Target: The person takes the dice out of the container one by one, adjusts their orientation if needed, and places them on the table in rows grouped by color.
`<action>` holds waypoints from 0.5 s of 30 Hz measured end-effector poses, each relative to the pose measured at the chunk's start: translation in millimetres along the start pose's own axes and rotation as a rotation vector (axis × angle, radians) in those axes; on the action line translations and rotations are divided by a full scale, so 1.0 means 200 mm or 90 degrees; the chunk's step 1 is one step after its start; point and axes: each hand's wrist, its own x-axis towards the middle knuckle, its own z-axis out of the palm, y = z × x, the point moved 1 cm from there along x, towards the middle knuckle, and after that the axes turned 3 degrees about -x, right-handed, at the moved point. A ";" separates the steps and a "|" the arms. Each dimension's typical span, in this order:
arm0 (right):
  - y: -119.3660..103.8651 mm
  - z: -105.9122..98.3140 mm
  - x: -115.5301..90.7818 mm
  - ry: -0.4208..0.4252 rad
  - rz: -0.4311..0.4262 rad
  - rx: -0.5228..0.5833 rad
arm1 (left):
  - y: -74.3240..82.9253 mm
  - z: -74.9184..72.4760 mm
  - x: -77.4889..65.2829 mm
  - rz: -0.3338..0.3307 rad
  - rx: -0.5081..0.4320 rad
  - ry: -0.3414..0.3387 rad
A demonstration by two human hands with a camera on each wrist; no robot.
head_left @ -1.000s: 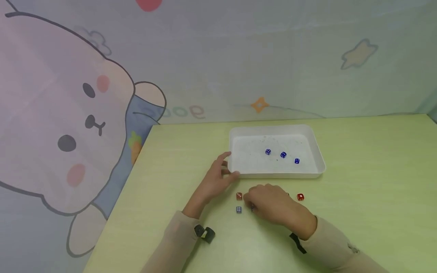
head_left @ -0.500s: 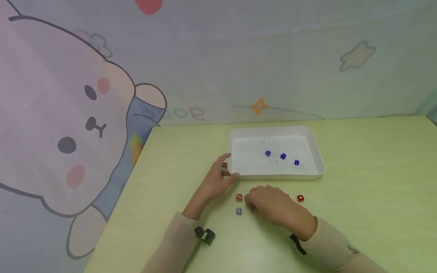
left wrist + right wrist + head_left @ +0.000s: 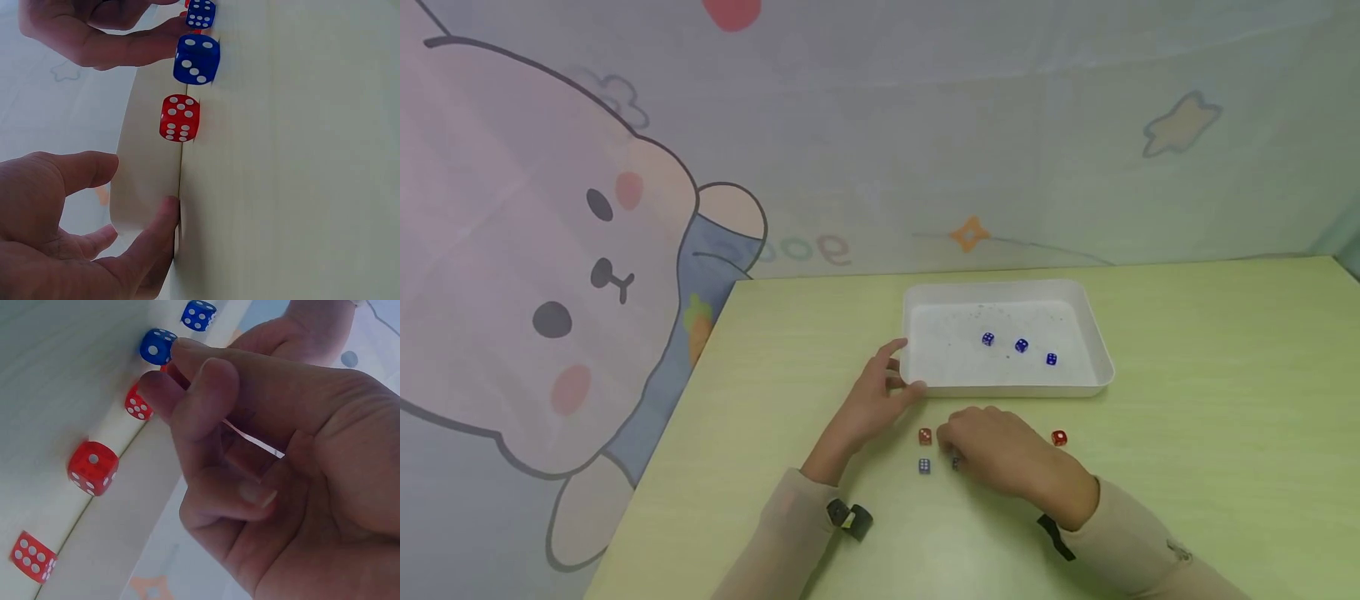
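My left hand (image 3: 874,398) rests at the near left corner of a shallow white tray (image 3: 1007,390), fingers spread, thumb against the front wall and forefinger at the left side. Just in front of the tray, my right hand (image 3: 1000,446) is bent low with curled fingers. Its thumb and fingertips hold a blue die (image 3: 158,345) at the table. To its left stands another blue die (image 3: 924,466), with a red die (image 3: 925,436) behind that one. More red dice, such as this red die (image 3: 94,467), line up along the tray front, partly hidden by the hand in the head view.
Inside the tray lie three blue dice, the middle blue die (image 3: 1022,345) among them. A red die (image 3: 1059,437) sits right of my right hand. The yellow-green table (image 3: 1210,400) ends at a cartoon-printed cloth (image 3: 880,125) behind.
The head view has tilted slightly, so the scene sits a little lower. Both hands stay almost still. A sliver of red die beyond the right hand is now covered.
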 end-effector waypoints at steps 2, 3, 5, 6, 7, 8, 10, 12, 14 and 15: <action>0.01 -0.02 0.01 0.008 -0.006 -0.001 | -0.01 0.00 0.01 0.005 0.005 -0.001; 0.01 -0.03 0.01 0.016 -0.013 -0.003 | -0.01 0.00 0.01 0.008 0.009 -0.002; 0.03 -0.07 0.01 0.037 -0.026 0.001 | 0.00 0.00 0.02 0.013 0.012 -0.002; 0.04 -0.08 0.01 0.048 -0.031 0.007 | 0.00 0.00 0.02 0.014 0.012 -0.002; 0.05 -0.10 0.01 0.063 -0.034 0.009 | 0.00 -0.01 0.02 0.013 0.011 0.000; 0.06 -0.12 0.01 0.077 -0.036 0.012 | 0.00 -0.01 0.02 0.011 0.011 0.002; 0.08 -0.15 0.02 0.098 -0.025 0.021 | 0.01 -0.01 0.02 0.006 0.011 0.006; 0.11 -0.18 0.01 0.120 -0.011 0.022 | 0.01 -0.01 0.02 0.003 0.012 0.008; 0.19 -0.24 0.03 0.134 -0.010 0.016 | 0.04 0.01 0.05 -0.004 0.007 0.021; 0.24 -0.26 0.04 0.141 -0.010 0.014 | 0.05 0.02 0.07 -0.007 0.005 0.027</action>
